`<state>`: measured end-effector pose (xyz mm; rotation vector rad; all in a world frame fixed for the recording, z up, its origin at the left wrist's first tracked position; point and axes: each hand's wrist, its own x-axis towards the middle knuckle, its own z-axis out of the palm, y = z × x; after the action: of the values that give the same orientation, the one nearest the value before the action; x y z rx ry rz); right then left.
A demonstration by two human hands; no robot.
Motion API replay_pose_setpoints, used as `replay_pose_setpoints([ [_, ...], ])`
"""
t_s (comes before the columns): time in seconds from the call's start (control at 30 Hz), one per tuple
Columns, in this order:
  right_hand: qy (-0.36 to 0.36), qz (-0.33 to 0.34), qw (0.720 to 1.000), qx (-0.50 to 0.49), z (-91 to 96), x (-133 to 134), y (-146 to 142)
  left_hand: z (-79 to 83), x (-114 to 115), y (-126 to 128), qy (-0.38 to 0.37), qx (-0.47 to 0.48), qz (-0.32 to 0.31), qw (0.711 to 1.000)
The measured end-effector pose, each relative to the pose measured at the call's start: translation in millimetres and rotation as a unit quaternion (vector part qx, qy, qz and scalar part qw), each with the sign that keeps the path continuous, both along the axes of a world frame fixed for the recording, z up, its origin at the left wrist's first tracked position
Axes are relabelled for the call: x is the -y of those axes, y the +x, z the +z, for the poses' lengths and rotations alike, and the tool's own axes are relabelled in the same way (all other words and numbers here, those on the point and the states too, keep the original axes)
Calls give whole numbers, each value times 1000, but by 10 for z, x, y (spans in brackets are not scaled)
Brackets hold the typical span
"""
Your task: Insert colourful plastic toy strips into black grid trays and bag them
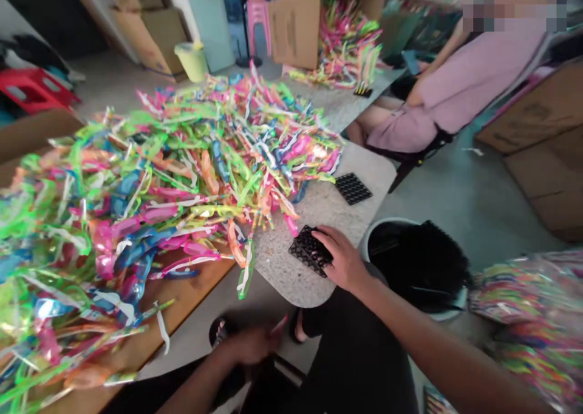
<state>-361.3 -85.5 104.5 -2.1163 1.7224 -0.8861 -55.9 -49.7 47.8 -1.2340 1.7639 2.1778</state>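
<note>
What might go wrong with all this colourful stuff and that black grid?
The black grid touched by the right hand lies near the corner of the grey tabletop, so a careless push might send it off. In the heap, a green piece juts past the edge and could slip down.

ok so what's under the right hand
A black grid, maybe more than one, on the speckled tabletop. The right hand covers part of this; what lies directly beneath can't be seen.

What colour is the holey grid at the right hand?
The grid is black; the head view shows it best.
</note>
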Motion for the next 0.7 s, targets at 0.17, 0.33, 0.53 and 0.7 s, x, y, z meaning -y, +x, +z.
replay_pose_setpoints([
  [0.17,91,-210,964,138,144,352,-248,1022,-32,-268,-68,-38,14,997],
  [0.33,88,-275,948,133,162,612,-617,1314,176,-610,-6,-121,277,953],
  [0.53,-41,-103,992,-55,-4,-33,-231,1318,384,-713,94,-251,447,854],
  [0.7,44,-56,982,-174,47,-493,388,1347,508,-613,94,-233,502,828],
])
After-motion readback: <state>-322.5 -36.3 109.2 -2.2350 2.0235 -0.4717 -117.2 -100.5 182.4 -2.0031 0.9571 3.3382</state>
